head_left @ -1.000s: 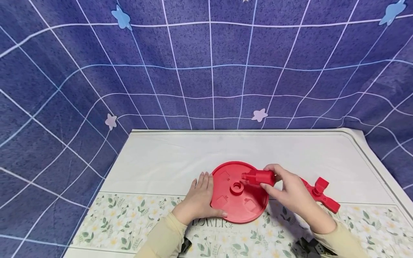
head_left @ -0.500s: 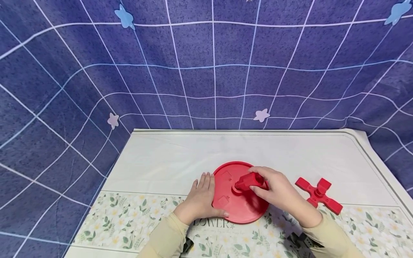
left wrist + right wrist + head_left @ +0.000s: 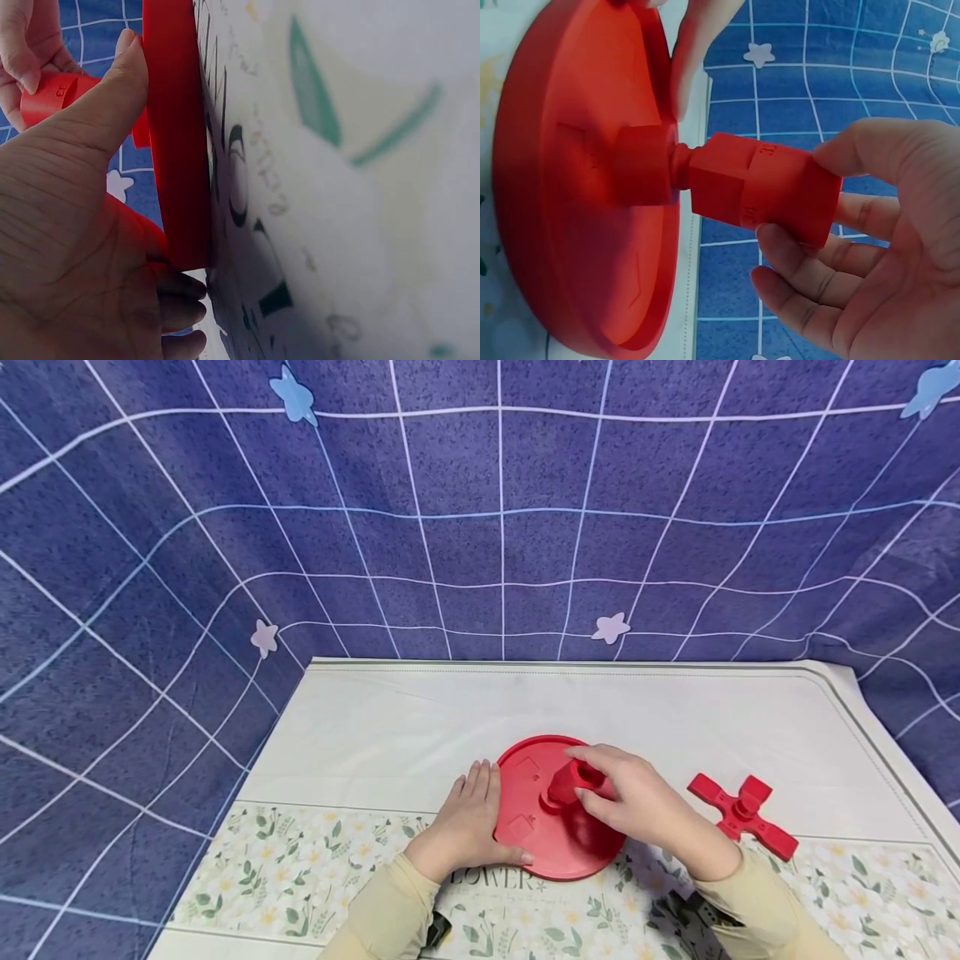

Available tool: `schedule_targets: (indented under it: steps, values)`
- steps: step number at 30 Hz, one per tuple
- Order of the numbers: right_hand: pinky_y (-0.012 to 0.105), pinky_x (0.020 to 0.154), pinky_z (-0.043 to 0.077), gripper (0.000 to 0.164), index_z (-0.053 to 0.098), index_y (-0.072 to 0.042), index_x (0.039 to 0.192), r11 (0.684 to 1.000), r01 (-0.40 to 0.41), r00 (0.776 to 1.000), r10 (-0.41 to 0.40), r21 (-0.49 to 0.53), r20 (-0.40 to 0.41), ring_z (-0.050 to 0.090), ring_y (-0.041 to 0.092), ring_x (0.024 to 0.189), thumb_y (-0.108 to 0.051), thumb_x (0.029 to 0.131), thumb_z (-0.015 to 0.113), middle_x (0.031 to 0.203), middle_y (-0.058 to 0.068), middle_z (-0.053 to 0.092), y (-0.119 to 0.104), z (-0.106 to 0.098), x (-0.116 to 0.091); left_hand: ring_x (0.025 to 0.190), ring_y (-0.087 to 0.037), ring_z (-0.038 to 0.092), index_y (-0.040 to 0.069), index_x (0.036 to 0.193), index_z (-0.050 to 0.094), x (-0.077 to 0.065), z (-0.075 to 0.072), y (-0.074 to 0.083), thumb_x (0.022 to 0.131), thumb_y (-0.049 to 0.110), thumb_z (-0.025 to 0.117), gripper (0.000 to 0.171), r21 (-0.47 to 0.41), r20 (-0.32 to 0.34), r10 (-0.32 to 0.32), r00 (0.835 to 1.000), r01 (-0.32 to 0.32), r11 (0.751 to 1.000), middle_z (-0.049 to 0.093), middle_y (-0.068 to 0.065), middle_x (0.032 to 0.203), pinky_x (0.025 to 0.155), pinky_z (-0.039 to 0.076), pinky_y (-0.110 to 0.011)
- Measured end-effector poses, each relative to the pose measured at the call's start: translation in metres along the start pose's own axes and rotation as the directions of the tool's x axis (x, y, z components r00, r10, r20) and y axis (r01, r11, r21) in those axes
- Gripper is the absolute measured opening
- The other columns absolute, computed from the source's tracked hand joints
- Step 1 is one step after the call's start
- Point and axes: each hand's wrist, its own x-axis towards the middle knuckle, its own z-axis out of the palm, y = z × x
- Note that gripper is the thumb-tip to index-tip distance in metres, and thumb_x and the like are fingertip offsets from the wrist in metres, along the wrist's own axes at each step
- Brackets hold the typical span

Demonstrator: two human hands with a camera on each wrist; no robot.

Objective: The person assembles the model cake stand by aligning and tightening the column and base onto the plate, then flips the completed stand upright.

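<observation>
A round red plastic disc (image 3: 570, 852) with a raised rim lies on the mat. A short round collar (image 3: 645, 165) rises from its middle. My left hand (image 3: 465, 831) rests against the disc's left edge, fingers straight and thumb spread along the near rim. With thumb and fingertips, my right hand (image 3: 641, 797) grips a red hollow post (image 3: 780, 184), part hexagonal and part round, marked with small raised figures. The post leans toward the right, its narrow threaded tip right at the collar's mouth in the right wrist view.
A red cross-shaped piece (image 3: 777, 842) with a short peg in its middle lies right of the disc. The white mat (image 3: 420, 718) has a flowered band along its near part. A blue gridded cloth (image 3: 465, 552) stands behind it.
My right hand has brought the post left and down, from over the disc's right side to the central collar, and turned it more upright. The left hand has stayed at the disc's edge.
</observation>
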Motion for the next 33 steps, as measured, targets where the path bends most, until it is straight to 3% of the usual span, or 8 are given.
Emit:
schedule_targets:
  steps: [5, 9, 21, 33]
  values:
    - [0.032, 0.075, 0.054, 0.050, 0.058, -0.003, 0.131, 1.000, 0.007, 0.999, -0.007, 0.025, 0.031, 0.056, 0.005, 0.075, -0.019, 0.086, 0.074, 0.117, 0.007, 0.065, -0.004, 0.002, 0.006, 0.147, -0.039, 0.011, -0.007, 0.152, 0.016, 0.000, 0.000, 0.001, 0.070, 0.075, 0.068, 0.127, -0.011, 0.006, -0.007, 1.000, 0.007, 1.000, 0.015, -0.025, 0.158, 0.116, 0.018, -0.052]
    - [0.030, 0.067, 0.054, 0.048, 0.061, -0.002, 0.128, 0.998, 0.004, 0.999, -0.007, 0.055, 0.043, 0.053, -0.001, 0.067, -0.020, 0.086, 0.076, 0.110, 0.004, 0.066, -0.005, 0.006, 0.010, 0.147, -0.039, 0.010, -0.007, 0.153, 0.015, 0.000, 0.000, 0.000, 0.071, 0.075, 0.067, 0.127, -0.013, 0.013, -0.012, 1.000, 0.012, 1.000, 0.015, -0.024, 0.159, 0.116, 0.018, -0.052]
    - [0.034, 0.066, 0.055, 0.050, 0.066, -0.001, 0.121, 0.998, -0.053, 0.999, 0.053, 0.040, -0.011, 0.057, 0.009, 0.073, -0.024, 0.079, 0.082, 0.096, 0.000, 0.067, -0.004, 0.016, 0.016, 0.147, -0.038, 0.011, -0.007, 0.153, 0.013, -0.001, -0.001, 0.000, 0.071, 0.076, 0.065, 0.128, -0.028, 0.019, -0.006, 1.000, 0.006, 1.000, 0.013, -0.025, 0.159, 0.116, 0.016, -0.053]
    - [0.037, 0.073, 0.057, 0.057, 0.064, -0.006, 0.125, 0.997, -0.054, 0.997, 0.057, 0.056, -0.053, 0.063, 0.015, 0.086, -0.030, 0.077, 0.084, 0.111, 0.005, 0.068, 0.002, 0.020, 0.012, 0.147, -0.038, 0.011, -0.007, 0.153, 0.012, -0.002, -0.001, 0.001, 0.072, 0.075, 0.066, 0.127, -0.048, 0.020, -0.008, 1.000, 0.009, 0.999, 0.012, -0.025, 0.159, 0.116, 0.017, -0.053]
